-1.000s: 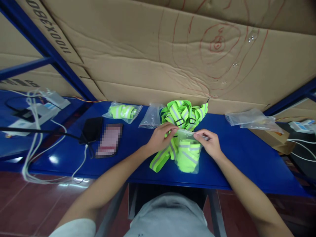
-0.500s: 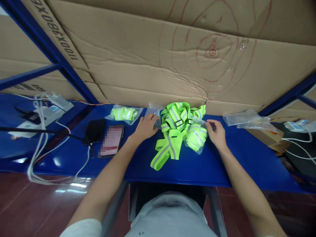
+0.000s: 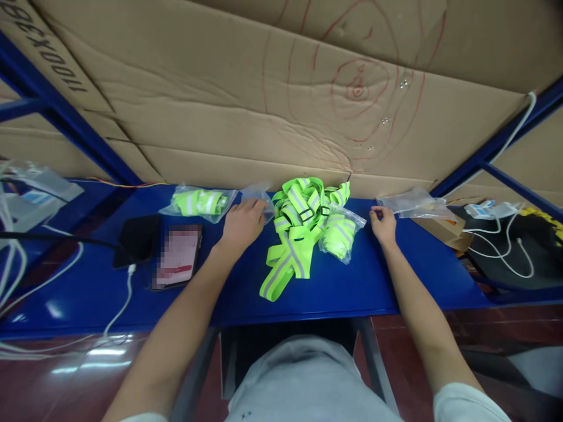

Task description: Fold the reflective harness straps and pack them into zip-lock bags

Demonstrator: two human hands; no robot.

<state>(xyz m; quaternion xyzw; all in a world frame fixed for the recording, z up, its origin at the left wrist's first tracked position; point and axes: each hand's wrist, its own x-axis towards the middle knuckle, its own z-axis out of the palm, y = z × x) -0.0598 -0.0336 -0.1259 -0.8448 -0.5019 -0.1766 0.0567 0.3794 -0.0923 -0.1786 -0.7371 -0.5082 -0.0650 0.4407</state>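
Brown cardboard sheeting [image 3: 197, 99], marked with red rings, walls off the back of your blue tabletop [image 3: 352, 293], just behind the pile of reflective straps [image 3: 303, 199] that lies tangled near the middle. From that pile a flat lime-green loop runs toward you and stops a little short of the front edge. Touching the pile's right side is a zip-lock bag with a folded strap [image 3: 338, 234], lying tilted and well back from that edge.

Your left hand [image 3: 244, 223] is palm down just left of the pile, fingers over an unfilled clear bag [image 3: 257, 190]; you cannot tell from this view whether they grip it. Your right hand [image 3: 383, 224] is right of the pile, fingers loosely bent and apparently released, near the flat clear bags [image 3: 409, 204] along the back.

Farther left of the pile, past your left hand, you have another bagged strap [image 3: 200, 202] against the back, and a smartphone [image 3: 178, 255] nearer you. Your widest stretches of open blue surface are in front of the pile and to its right, below your right hand, reaching to the front edge.
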